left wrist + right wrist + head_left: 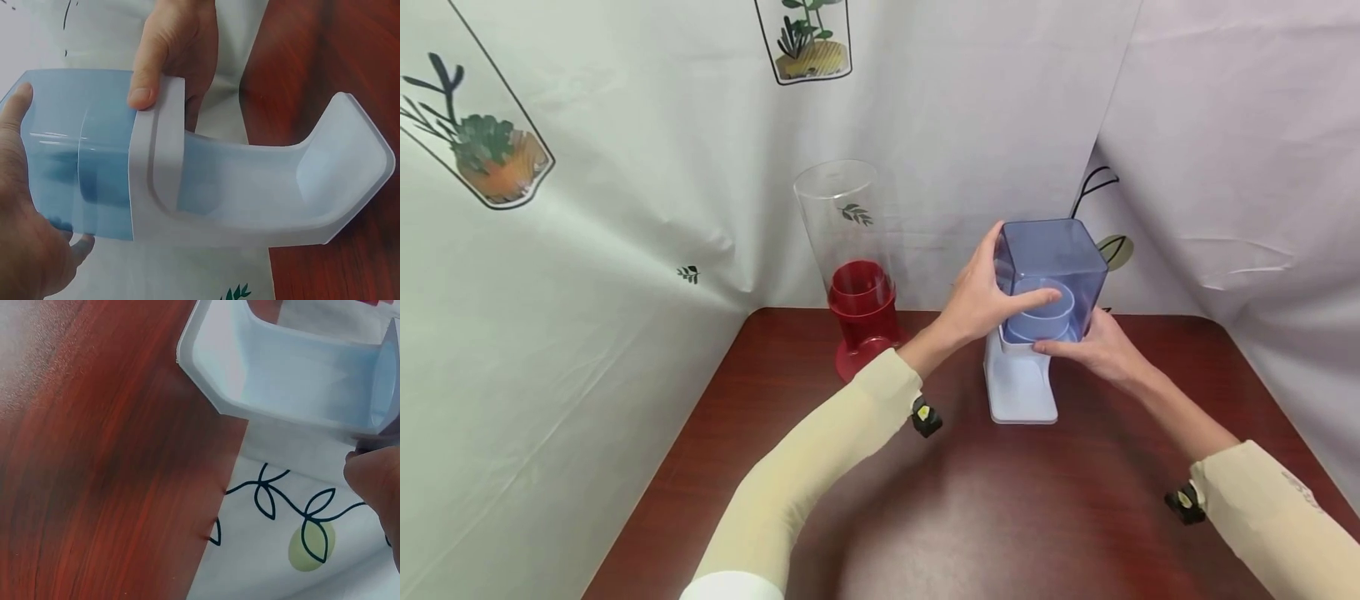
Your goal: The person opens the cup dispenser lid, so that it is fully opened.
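Note:
Both hands hold a dispenser with a see-through blue square container (1052, 248) on a white stand (1021, 390). My left hand (976, 293) grips the container's left side, thumb across its front. Low on the right, my right hand (1097, 343) grips it near the white collar (157, 169); its thumb lies at that seam in the left wrist view. A round ring shows through the blue wall. The stand's foot (350, 159) is over the table's back part; I cannot tell if it touches. In the right wrist view only part of the right hand (378, 494) shows.
Left of the dispenser stands a red base (865, 333) with a tall clear cylinder (842, 217) on top, partly behind the left forearm. The dark red wooden table (1015, 508) meets a white printed cloth (625, 250) at its back and sides.

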Tool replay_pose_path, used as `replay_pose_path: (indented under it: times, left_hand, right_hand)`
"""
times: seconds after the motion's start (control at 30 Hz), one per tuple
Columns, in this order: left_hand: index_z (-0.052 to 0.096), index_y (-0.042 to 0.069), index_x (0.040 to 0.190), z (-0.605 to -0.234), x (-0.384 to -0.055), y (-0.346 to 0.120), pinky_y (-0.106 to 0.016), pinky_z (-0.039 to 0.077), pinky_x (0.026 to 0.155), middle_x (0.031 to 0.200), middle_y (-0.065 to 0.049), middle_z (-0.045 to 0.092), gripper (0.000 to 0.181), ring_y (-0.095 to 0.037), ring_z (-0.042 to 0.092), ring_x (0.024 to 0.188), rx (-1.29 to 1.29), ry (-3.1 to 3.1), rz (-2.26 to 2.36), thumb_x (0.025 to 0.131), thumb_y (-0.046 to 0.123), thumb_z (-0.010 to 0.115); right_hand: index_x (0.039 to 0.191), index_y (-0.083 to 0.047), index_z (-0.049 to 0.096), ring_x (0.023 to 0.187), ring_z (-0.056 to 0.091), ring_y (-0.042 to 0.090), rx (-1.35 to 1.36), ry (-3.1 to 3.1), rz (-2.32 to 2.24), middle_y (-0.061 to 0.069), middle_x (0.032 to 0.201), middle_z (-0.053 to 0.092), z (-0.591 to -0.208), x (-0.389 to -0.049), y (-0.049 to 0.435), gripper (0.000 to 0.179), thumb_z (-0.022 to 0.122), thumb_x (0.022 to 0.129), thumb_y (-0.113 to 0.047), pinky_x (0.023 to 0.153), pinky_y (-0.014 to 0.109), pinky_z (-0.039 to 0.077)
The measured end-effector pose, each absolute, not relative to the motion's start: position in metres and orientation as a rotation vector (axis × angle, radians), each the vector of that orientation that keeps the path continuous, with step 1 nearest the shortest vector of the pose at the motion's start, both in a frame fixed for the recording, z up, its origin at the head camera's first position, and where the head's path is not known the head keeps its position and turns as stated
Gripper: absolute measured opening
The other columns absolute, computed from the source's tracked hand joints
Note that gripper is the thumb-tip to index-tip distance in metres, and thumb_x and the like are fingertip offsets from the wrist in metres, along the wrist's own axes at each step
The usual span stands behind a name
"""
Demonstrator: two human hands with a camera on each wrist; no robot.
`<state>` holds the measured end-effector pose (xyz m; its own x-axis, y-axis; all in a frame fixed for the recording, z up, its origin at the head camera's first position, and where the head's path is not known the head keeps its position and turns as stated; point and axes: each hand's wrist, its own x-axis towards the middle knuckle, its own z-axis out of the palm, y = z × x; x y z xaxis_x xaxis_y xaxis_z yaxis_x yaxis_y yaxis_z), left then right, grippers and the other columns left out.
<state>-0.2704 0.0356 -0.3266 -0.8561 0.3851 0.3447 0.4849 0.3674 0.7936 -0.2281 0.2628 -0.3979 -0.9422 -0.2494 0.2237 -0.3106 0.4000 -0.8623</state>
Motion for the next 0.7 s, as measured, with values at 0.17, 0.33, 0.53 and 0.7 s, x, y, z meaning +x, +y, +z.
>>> replay_pose_path:
  times: [0.17,0.33,0.53,0.7]
  left_hand:
    - [0.015,0.025,0.170,-0.328,-0.262,0.032,-0.053,0.043,0.116,0.168,0.006,0.032,0.120,-0.016,0.040,0.148,-0.778,-2.524,-1.483,0.080,0.056,0.088]
    - [0.013,0.029,0.171,-0.329,-0.252,0.026,-0.057,0.043,0.115,0.170,0.007,0.030,0.119,-0.018,0.038,0.151,-0.766,-2.542,-1.457,0.081,0.059,0.085]
    - [0.011,0.030,0.171,-0.329,-0.240,0.013,-0.055,0.045,0.115,0.168,0.007,0.033,0.120,-0.015,0.041,0.146,-0.802,-2.534,-1.444,0.082,0.059,0.084]
    - [0.010,0.032,0.171,-0.331,-0.232,0.002,-0.053,0.051,0.109,0.164,0.005,0.038,0.118,-0.015,0.049,0.137,-0.870,-2.514,-1.451,0.083,0.057,0.084]
  right_hand:
    - [0.155,-0.008,0.041,0.113,0.064,0.006,0.513,-2.597,1.602,0.015,0.139,0.062,-0.398,-0.222,0.260,0.078,0.086,0.091,-0.014,0.092,0.015,0.051]
    - [0.154,-0.007,0.042,0.110,0.067,0.009,0.552,-2.581,1.613,0.016,0.137,0.064,-0.398,-0.214,0.255,0.077,0.086,0.091,-0.012,0.091,0.017,0.054]
    - [0.152,-0.007,0.045,0.108,0.068,0.009,0.608,-2.542,1.623,0.012,0.133,0.064,-0.399,-0.206,0.249,0.077,0.088,0.087,-0.008,0.090,0.018,0.055]
    - [0.150,-0.005,0.048,0.106,0.070,0.011,0.653,-2.508,1.655,0.010,0.130,0.066,-0.401,-0.200,0.246,0.076,0.089,0.085,-0.004,0.090,0.020,0.056]
